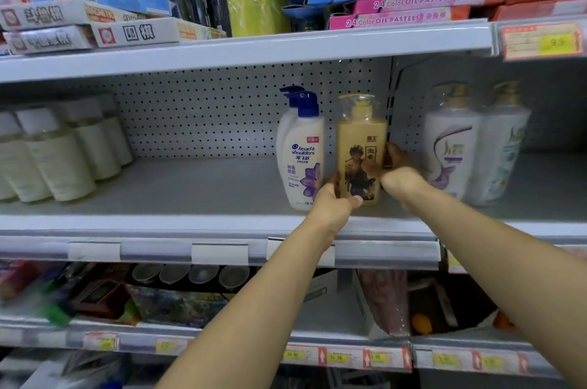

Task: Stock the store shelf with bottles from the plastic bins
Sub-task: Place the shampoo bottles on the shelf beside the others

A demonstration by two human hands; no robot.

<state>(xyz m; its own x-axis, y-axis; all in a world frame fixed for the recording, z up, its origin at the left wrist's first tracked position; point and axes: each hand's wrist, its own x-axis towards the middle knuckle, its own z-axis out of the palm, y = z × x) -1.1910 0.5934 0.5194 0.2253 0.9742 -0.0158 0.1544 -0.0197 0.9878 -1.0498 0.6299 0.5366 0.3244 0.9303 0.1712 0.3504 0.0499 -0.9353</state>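
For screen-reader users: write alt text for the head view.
A left hand and right hand grip an upright yellow bottle on a shelf, close beside a white bottle with a blue pump. Two more pale bottles stand to the right.

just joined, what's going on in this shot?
A person is stocking a store shelf. Both hands are on one yellow pump bottle: the left hand grips its lower left side and the right hand wraps its right side. The bottle is upright and seems to rest on the middle shelf, close beside two Head & Shoulders bottles. White bottles with gold pumps stand further right.
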